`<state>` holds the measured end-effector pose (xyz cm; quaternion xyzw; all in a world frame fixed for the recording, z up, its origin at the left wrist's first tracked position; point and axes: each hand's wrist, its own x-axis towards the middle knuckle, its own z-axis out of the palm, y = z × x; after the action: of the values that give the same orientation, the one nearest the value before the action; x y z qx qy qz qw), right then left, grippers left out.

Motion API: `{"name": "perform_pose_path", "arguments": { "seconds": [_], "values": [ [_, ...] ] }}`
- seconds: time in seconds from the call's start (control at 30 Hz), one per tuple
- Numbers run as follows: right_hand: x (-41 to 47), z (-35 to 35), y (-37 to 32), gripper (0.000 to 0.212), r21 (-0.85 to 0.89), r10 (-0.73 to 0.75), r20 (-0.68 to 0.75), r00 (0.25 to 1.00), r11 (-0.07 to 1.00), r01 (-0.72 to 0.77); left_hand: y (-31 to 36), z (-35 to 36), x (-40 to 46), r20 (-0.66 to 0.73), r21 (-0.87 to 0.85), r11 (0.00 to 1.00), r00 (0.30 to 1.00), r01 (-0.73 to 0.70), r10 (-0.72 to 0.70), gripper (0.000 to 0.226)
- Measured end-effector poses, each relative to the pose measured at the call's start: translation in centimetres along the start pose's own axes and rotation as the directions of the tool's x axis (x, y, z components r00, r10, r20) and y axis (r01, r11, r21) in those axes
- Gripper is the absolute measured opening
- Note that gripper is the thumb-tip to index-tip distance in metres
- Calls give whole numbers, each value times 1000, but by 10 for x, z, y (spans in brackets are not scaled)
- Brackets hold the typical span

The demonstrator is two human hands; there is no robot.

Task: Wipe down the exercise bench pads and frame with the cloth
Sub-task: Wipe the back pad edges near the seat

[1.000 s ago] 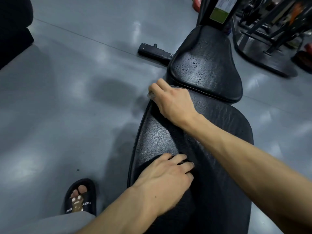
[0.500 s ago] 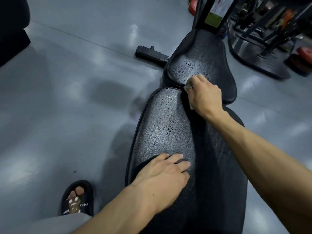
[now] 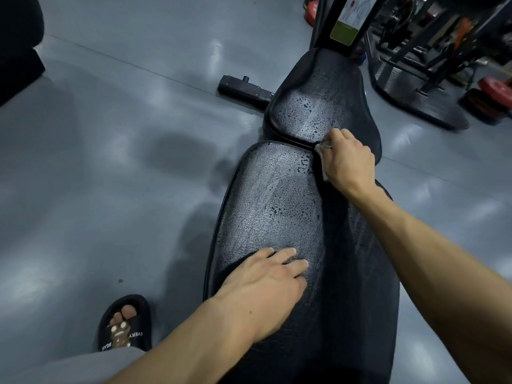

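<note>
The right hand has its grip closed around a small pale cloth, bunched under the fingers at the seam between the long back pad and the seat pad of the bench. The left hand lies flat on the near end of the back pad, fingers straight, holding nothing. Both pads are beaded with droplets — likely slick vinyl, firm underneath. The cloth looks soft, light and damp; bunching it in the palm should keep it from slipping. The frame foot on the floor looks untouched.
</note>
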<state>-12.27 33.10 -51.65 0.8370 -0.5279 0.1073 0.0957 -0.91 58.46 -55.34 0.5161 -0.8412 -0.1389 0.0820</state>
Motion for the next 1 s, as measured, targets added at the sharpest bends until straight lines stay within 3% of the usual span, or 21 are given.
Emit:
{"name": "perform_pose_path", "arguments": {
  "seconds": [0.17, 0.27, 0.37, 0.5, 0.57, 0.63, 0.73, 0.83, 1.0],
  "values": [
    [3, 0, -48, 17, 100, -78, -32, 996, 992, 81, 1, -4, -2, 34, 8, 1000, 999, 1, -2, 42],
    [-1, 1, -78, 14, 154, -206, -22, 978, 966, 206, 0, -6, -2, 54, 8, 1000, 999, -3, 2, 43],
    [-3, -5, -66, 16, 127, -297, 26, 954, 948, 292, 2, -8, -2, 61, 12, 1000, 998, 4, -4, 42],
    [7, -24, -22, 21, 165, -87, -41, 995, 982, 93, 7, -10, -2, 98, 37, 999, 995, 13, -17, 44],
    [10, -31, -15, 22, 202, -77, -75, 994, 975, 91, 8, -11, -3, 114, 44, 999, 993, 15, -20, 45],
    [8, -34, -21, 23, 199, -197, -70, 978, 958, 207, 9, -11, -4, 123, 41, 999, 992, 13, -18, 47],
    [4, -29, -29, 23, 40, -389, -17, 921, 920, 389, 9, -13, -5, 126, 33, 999, 992, 16, -20, 49],
    [4, -20, -35, 23, -61, -403, -2, 915, 914, 402, 11, -14, -6, 131, 30, 999, 991, 22, -26, 48],
    [-17, -18, -52, 20, 20, -451, 2, 892, 892, 451, 10, -11, -6, 146, 29, 999, 989, 27, -30, 51]
  ]
}}
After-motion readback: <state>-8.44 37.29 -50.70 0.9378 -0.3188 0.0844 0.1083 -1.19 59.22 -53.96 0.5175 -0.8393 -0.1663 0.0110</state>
